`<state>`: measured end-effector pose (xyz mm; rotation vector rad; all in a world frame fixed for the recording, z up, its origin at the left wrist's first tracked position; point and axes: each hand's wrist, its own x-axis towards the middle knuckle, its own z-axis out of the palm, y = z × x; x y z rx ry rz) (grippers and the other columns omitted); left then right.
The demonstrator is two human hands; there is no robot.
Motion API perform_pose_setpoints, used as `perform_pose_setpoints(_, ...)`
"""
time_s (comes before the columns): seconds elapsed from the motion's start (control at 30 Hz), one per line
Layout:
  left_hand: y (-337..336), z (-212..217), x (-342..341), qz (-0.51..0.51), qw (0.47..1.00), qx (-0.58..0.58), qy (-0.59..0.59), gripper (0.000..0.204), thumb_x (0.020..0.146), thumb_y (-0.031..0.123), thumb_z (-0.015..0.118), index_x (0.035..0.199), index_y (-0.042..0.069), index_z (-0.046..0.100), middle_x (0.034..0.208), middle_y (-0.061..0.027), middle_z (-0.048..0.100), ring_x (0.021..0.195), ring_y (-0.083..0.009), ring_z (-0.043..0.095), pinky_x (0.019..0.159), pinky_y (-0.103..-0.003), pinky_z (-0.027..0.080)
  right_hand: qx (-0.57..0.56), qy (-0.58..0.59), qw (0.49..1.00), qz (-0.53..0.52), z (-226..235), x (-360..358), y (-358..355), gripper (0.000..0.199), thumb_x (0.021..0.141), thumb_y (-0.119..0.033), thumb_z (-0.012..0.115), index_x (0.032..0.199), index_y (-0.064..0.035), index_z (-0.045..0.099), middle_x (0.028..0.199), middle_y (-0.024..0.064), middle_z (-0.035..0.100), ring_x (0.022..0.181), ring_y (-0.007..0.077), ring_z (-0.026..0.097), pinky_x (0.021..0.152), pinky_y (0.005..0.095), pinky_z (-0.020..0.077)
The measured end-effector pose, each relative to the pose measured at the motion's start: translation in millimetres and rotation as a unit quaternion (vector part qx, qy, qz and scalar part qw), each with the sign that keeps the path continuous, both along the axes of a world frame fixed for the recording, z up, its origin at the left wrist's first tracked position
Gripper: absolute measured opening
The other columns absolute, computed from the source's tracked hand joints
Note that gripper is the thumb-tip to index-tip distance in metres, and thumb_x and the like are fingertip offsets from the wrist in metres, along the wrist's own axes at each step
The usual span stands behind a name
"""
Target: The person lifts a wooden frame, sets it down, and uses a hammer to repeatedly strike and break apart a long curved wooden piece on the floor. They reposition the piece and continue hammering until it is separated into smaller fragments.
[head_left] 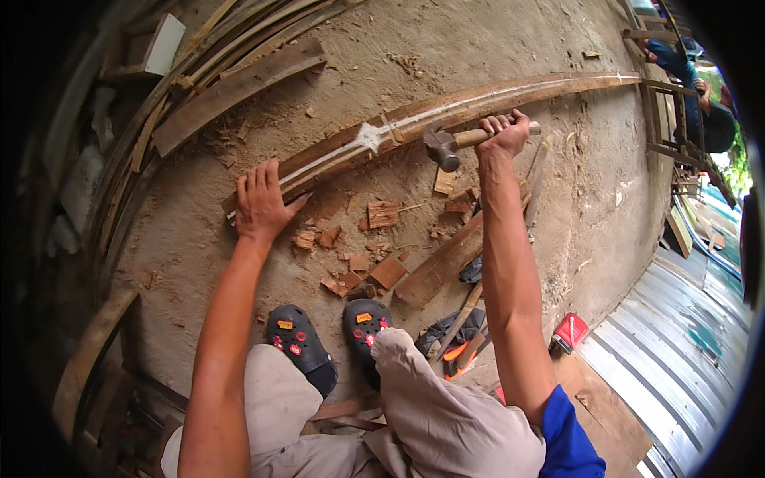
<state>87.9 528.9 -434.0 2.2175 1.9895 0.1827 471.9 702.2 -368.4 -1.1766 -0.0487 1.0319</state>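
Observation:
A long wooden plank (331, 157) lies across the ground in front of me, with a white line along it and a white star-shaped patch (370, 137). A thin strip (390, 127) crosses it beside that patch. My left hand (264, 201) grips the plank near its left end, fingers over the far edge and thumb along the near one. Closed round a wooden handle, my right hand (504, 134) holds a hammer (442, 149). The hammer's dark metal head hangs at the plank's near edge; whether they touch, I cannot tell.
Wood chips and blocks (384, 213) litter the ground before my dark clogs (299, 342). A loose board (437, 267) and orange-handled tool (458, 357) lie nearby. Long boards (239, 92) are stacked left. At right are a red can (569, 331), corrugated metal (665, 350) and another person (692, 88).

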Motion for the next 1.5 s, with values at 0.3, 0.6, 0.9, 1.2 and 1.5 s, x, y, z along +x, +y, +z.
perform_pose_setpoints(0.3,-2,-6,-2,-0.009,1.000,-0.004,0.019,0.093,0.080,0.074,0.062,0.140,0.006,0.041,0.132,-0.0111,0.051,0.124,-0.0287,0.047,0.108,-0.047,0.034,0.070,-0.235,0.955,0.165,19,-54,5,0.018,0.092,-0.012,0.056,0.079,-0.0084,0.046,0.058,-0.0055,0.039,0.044,0.0075,0.039,0.041,0.0291,0.0375)
perform_pose_setpoints(0.6,-3,-10,-2,-0.008,1.000,-0.004,0.013,0.094,0.080,0.077,0.059,0.139,0.006,0.041,0.131,-0.0127,0.051,0.124,-0.0302,0.048,0.109,-0.048,0.036,0.013,-0.225,0.973,0.047,31,-62,-11,0.066,0.096,-0.072,0.043,0.086,-0.0074,0.041,0.068,0.0024,0.045,0.053,0.0153,0.049,0.051,0.0304,0.0460)
perform_pose_setpoints(0.9,-3,-10,-1,0.001,1.000,0.001,0.024,0.094,0.079,0.075,0.062,0.139,0.006,0.042,0.130,-0.0117,0.052,0.123,-0.0288,0.049,0.108,-0.046,0.038,0.109,-0.472,0.857,0.176,40,-32,-77,0.042,0.105,-0.041,0.052,0.119,-0.0017,0.046,0.088,0.0096,0.058,0.083,0.0189,0.065,0.075,0.0326,0.0544)
perform_pose_setpoints(1.2,-3,-11,0,0.002,1.000,0.000,0.022,0.096,0.078,0.076,0.062,0.140,0.006,0.042,0.132,-0.0118,0.052,0.123,-0.0293,0.050,0.108,-0.047,0.037,-0.004,-0.714,0.642,0.281,56,17,-86,0.030,0.098,-0.028,0.069,0.099,0.0008,0.065,0.083,0.0120,0.068,0.076,0.0222,0.072,0.063,0.0326,0.0536)
perform_pose_setpoints(1.5,-4,-11,-1,-0.004,0.999,0.002,0.046,0.097,0.079,0.077,0.061,0.142,0.007,0.039,0.130,-0.0092,0.050,0.122,-0.0269,0.048,0.104,-0.046,0.038,-0.253,-0.747,-0.084,0.608,87,-9,-51,0.025,0.095,-0.031,0.070,0.089,-0.0074,0.071,0.066,-0.0002,0.060,0.050,0.0098,0.045,0.042,0.0281,0.0396)
